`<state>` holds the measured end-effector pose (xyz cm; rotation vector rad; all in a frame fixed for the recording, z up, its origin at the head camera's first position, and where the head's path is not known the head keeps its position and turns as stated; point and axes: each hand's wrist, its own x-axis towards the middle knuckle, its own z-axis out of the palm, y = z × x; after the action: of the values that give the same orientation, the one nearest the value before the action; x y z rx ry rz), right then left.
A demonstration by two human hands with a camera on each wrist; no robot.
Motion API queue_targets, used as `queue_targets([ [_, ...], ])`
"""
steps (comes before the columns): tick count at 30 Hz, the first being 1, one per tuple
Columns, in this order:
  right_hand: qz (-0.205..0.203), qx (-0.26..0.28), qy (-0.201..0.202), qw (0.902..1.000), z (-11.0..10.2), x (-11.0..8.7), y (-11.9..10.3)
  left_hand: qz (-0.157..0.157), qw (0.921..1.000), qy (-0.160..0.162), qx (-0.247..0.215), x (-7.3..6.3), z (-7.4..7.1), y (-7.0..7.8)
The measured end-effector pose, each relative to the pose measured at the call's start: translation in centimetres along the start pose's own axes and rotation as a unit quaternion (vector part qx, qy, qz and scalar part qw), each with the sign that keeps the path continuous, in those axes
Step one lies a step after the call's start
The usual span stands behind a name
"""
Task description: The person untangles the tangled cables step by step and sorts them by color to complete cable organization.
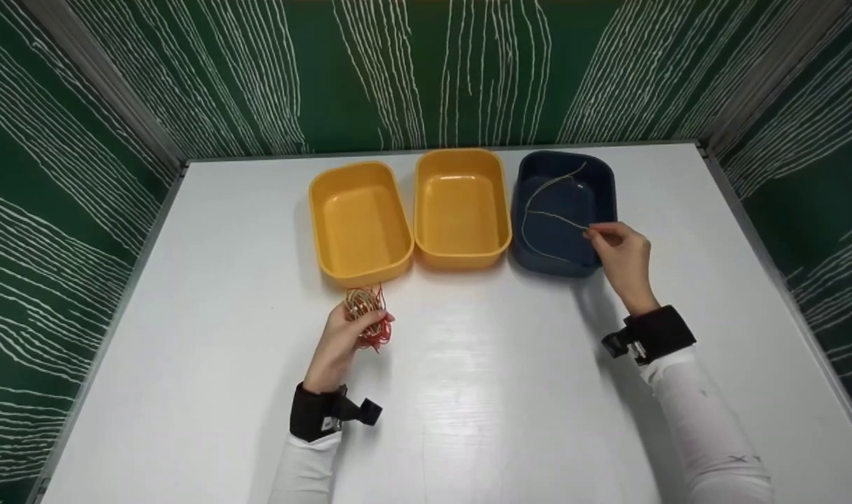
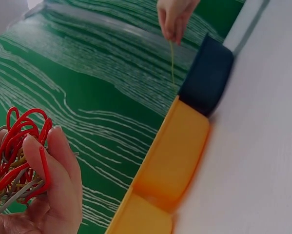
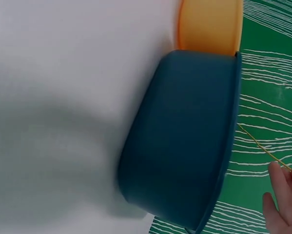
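My left hand (image 1: 341,339) grips a tangled bundle of wires (image 1: 367,315) in front of the left yellow bin. In the left wrist view the bundle shows red, grey and yellow strands, with the thumb pressed against it. Over the near right side of the dark blue bin (image 1: 562,266), my right hand (image 1: 623,262) pinches one end of a thin yellow wire (image 1: 557,217) between thumb and fingertips. From there the wire stretches left across the bin's opening. A long curved strand (image 1: 525,222) also shows within the blue bin's outline.
Left of the blue bin stand two yellow bins, the middle one (image 1: 462,260) and the left one (image 1: 366,274). All three sit in a row along the back of the white table (image 1: 461,392). Green panels (image 1: 426,77) with white wavy lines surround the back and sides.
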<state>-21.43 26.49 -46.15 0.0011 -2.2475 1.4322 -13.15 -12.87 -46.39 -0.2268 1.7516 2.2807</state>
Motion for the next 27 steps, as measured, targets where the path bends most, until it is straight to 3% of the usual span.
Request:
queue_targets([
  [8,-0.031,-0.102,-0.031,0.9938,0.6,-0.2,1.2,0.004,0.9999,-0.008,0.006,0.0,0.2,0.0],
  [14,-0.007,-0.149,-0.083,0.9854,0.8,-0.1,1.5,0.001,0.9999,-0.013,0.006,0.0,0.3,-0.3],
  [27,0.017,-0.226,-0.186,0.9561,0.6,0.2,0.9,-0.012,0.9995,-0.024,0.017,0.1,0.7,-0.7],
])
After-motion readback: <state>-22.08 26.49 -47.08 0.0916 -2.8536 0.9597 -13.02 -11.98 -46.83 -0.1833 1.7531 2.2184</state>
